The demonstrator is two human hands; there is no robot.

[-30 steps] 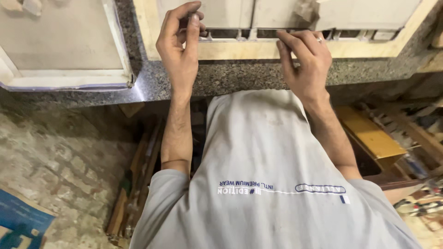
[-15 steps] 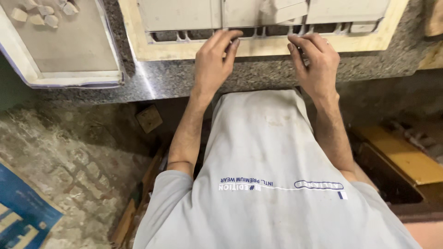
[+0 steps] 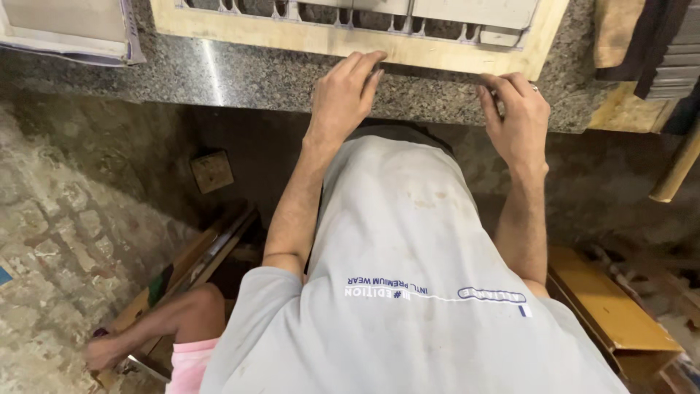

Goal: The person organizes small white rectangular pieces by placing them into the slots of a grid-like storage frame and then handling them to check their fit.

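Since the earlier frame: both hands pulled back off the slotted middle of the frame, down to its near rail; tray of small pieces mostly out of shot at upper left. Left hand [image 3: 343,95] now at top centre, fingers [image 3: 362,64] laid flat and nearly straight over the near edge of the wooden frame [image 3: 292,40], not wrapped round anything. Right hand [image 3: 519,113] at upper right, fingers curled and pinching what looks like a thin dark strip [image 3: 430,71] running between the two hands along that rail; exact grip hard to make out. Frame lying flat on the speckled granite bench [image 3: 219,76], across the top of the picture, grey panels [image 3: 474,11] seated inside it. Grey shirt [image 3: 408,255] filling centre; wooden box [image 3: 612,310] at lower right. Probably seating or aligning the strip against the rail. To do well: keep left palm pressing down as anchor, feed from the right with even pressure, hold strip flush to the rail edge, check both ends before letting go. Risk: strip bowing mid-span or frame sliding on polished stone.
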